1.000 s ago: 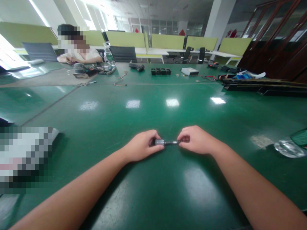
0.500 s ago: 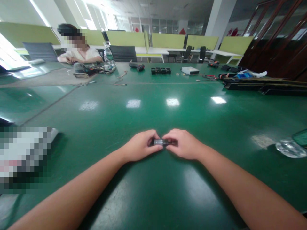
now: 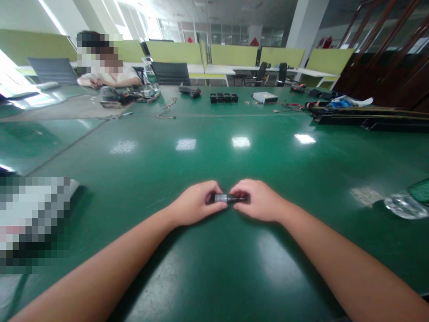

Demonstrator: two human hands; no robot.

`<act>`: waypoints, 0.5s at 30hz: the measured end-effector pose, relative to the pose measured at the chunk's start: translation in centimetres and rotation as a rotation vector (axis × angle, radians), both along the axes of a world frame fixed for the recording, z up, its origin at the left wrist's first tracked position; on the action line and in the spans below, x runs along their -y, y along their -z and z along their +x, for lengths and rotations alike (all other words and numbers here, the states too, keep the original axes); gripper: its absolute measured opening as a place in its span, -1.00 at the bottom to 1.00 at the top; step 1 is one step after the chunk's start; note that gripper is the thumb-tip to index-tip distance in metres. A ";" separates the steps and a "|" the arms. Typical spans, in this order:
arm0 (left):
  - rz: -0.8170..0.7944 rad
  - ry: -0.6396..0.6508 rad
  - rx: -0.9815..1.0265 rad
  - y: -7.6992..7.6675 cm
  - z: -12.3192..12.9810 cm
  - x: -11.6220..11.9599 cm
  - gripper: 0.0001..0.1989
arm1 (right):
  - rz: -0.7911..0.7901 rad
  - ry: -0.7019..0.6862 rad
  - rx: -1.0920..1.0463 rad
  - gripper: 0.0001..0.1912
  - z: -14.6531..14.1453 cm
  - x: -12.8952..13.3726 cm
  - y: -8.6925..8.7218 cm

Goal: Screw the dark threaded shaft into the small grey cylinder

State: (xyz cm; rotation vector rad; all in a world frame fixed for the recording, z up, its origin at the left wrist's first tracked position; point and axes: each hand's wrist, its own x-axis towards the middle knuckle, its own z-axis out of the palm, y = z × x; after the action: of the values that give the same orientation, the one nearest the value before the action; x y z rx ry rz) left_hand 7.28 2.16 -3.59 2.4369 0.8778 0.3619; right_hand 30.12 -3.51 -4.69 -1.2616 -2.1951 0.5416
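Observation:
A small dark cylindrical object [image 3: 221,198] with a grey band lies sideways between my two hands, low over the green table [image 3: 214,161]. My left hand [image 3: 201,202] grips its grey-banded end between thumb and fingers. Around the thin dark end on the right, the thumb and curled fingers of my right hand [image 3: 256,200] are closed. The fingers hide both ends of the object, and its exact kind cannot be made out.
A blurred pale box [image 3: 33,210] is at the left, a clear glass object [image 3: 404,206] at the right. Along the far side are black parts [image 3: 224,97], a white box [image 3: 265,97], long dark strips [image 3: 368,118] and a seated person [image 3: 110,74].
Slightly more of the object's dark end shows between my hands. My right hand has shifted a little to the right; my left hand keeps its grip.

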 end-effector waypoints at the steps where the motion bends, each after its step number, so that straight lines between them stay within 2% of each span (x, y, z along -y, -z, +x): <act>1: 0.002 -0.003 -0.005 0.0 0.0 0.0 -0.68 | 0.004 -0.001 0.000 -0.78 -0.1 0.0 0.1; 7: 0.015 -0.022 -0.024 -0.2 0.2 0.1 -0.69 | 0.027 -0.013 0.006 -0.86 -0.5 -0.1 0.3; 15: 0.006 -0.021 -0.036 -0.4 0.3 0.2 -0.67 | 0.006 -0.003 0.005 -0.87 -0.3 -0.1 0.1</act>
State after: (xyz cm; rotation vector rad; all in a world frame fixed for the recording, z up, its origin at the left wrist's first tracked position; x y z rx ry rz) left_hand 7.55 1.94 -3.19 2.4486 0.9192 0.3302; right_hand 29.80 -3.45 -4.75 -1.2581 -2.2011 0.5326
